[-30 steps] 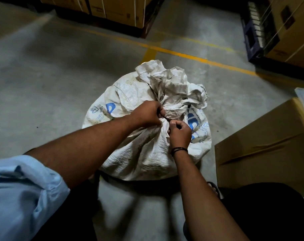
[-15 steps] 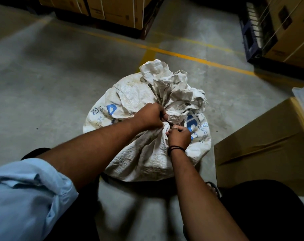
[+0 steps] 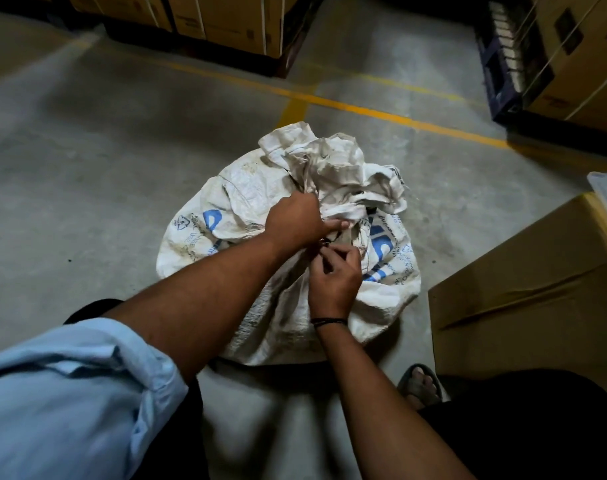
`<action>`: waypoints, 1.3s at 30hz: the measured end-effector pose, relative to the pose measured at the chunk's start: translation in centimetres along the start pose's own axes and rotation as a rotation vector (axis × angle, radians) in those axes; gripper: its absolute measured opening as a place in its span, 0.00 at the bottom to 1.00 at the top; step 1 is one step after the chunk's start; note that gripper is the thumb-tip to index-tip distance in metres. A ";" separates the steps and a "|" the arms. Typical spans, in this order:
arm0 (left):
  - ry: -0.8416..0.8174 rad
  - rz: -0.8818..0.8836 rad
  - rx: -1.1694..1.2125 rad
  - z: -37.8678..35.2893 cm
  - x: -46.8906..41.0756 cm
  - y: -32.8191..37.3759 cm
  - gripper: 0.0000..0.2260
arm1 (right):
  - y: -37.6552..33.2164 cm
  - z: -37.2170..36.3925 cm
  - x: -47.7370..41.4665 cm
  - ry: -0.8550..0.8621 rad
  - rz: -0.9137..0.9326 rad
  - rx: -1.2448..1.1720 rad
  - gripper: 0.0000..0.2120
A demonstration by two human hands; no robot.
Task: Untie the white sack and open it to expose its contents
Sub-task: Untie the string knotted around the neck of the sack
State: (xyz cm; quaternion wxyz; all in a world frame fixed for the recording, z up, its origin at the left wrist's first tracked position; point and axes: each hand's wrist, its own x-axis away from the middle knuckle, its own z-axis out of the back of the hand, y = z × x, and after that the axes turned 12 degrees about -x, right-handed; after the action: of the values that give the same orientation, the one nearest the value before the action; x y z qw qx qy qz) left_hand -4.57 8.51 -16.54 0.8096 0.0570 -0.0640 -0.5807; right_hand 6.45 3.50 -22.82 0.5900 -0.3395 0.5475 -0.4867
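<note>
A full white woven sack (image 3: 246, 188) with blue print stands on the concrete floor, its mouth gathered into a crumpled bunch (image 3: 326, 161) at the top. My left hand (image 3: 295, 220) grips the bunched neck, thumb stretched toward the right. Just below it my right hand (image 3: 335, 275) pinches a thin dark string (image 3: 326, 241) at the knot. The sack's contents are hidden.
A brown cardboard box (image 3: 524, 299) lies close on the right. Stacked cartons on a pallet (image 3: 226, 19) stand at the back, more cartons with a dark crate (image 3: 510, 64) at the back right. Yellow floor lines (image 3: 381, 114) run behind the sack. My sandalled foot (image 3: 418, 382) is near the sack.
My right hand has loosened from a fist and now pinches the string with its fingertips. My left thumb has stretched out along the neck. The bunched top has slackened slightly.
</note>
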 end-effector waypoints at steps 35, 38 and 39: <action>-0.552 0.379 0.858 0.3 -2.5 -4.1 0.22 | -0.8 -0.9 -2.1 0.121 -0.238 -0.158 0.09; -0.579 0.374 0.856 0.4 -2.5 -4.2 0.23 | -0.4 -1.1 -2.1 0.109 -0.216 -0.154 0.08; -0.582 0.372 0.859 0.5 -2.5 -4.2 0.23 | -0.4 -1.2 -2.1 0.109 -0.204 -0.154 0.08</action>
State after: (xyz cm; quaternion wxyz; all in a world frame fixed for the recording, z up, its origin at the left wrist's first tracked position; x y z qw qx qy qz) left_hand -9.37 9.55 -16.86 0.7513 0.2069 -0.5255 -0.3414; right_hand 5.33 5.51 -22.05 0.4791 -0.4106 0.5772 -0.5184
